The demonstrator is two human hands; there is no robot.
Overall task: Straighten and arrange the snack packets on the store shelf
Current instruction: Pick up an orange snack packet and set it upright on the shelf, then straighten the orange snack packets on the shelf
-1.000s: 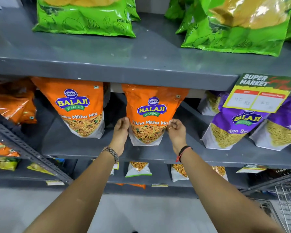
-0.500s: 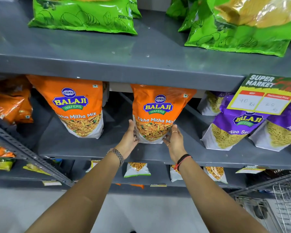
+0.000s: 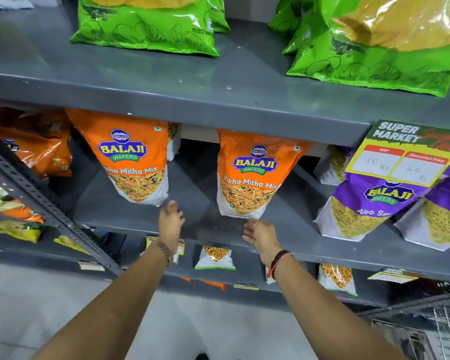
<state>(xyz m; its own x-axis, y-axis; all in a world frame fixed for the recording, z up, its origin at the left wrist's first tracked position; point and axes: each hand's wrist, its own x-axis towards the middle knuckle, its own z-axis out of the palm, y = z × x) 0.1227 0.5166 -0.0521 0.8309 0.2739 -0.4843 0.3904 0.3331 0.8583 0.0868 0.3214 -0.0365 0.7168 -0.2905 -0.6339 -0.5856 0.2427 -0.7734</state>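
Both hands are open and holding nothing: left hand hovers near the left orange packet, right hand sits just below the middle orange packet, which stands upright on the grey shelf, purple packets off to the right.

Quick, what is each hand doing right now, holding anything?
Left hand: open, holding nothing, near the left orange packet.
Right hand: open, holding nothing, just below the middle orange packet.
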